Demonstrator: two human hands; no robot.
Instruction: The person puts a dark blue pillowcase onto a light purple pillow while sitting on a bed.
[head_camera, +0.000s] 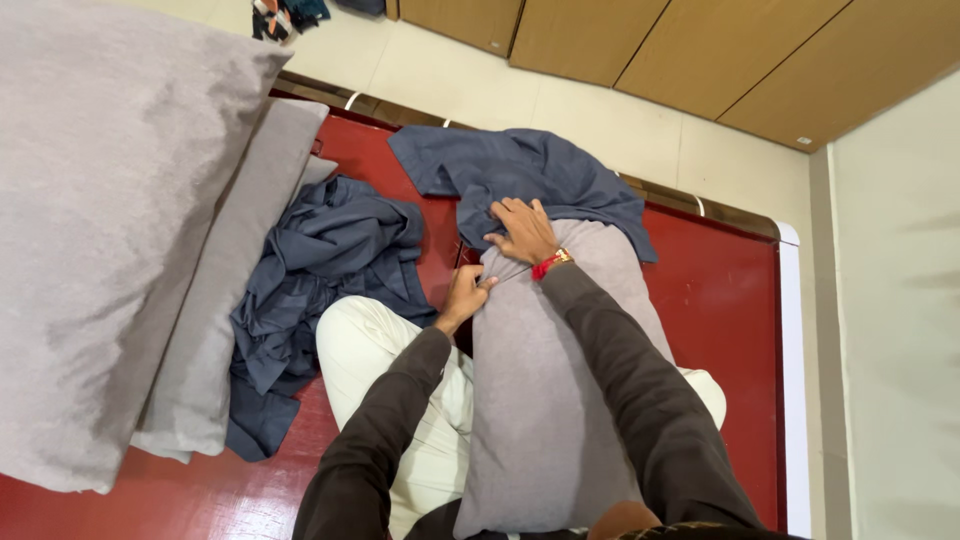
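The left hand (466, 295) has its grip pinched together on the top edge of a grey pillow (545, 400), fingers clamped on a fold of its fabric. The right hand (522, 231) lies flat just above that edge, fingers spread apart, pressing on the dark blue pillowcase (520, 175) that covers the pillow's far end. The pillow is long, plain grey and soft, lying lengthwise over the person's lap. Left of the pillow lies a crumpled dark blue sheet (320, 280); further left are 2 stacked grey pillows (110, 230). Under the pillow is the red bed (715, 290).
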